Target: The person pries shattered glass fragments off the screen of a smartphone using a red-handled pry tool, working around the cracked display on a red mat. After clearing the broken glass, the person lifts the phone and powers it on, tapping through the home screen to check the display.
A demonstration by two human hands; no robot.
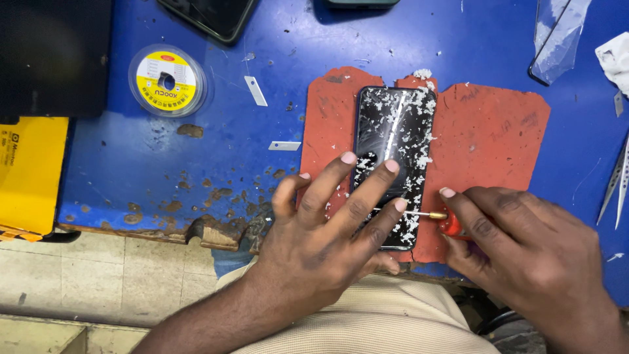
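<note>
A black phone (394,124) lies lengthwise on a worn red mat (488,141), its glass covered in white flakes and cracks. My left hand (327,229) presses flat on the phone's near half, fingers spread across the glass. My right hand (524,246) grips a red-handled tool (451,223) whose thin metal shaft (422,214) lies across the phone's near end, its tip under my left fingers.
A blue mat (196,151) with worn patches covers the bench. A round yellow-labelled spool (168,80) sits at left, two small white blades (255,90) nearby. Another phone (209,14) lies at the top, tweezers (616,180) at right, a yellow box (29,174) at far left.
</note>
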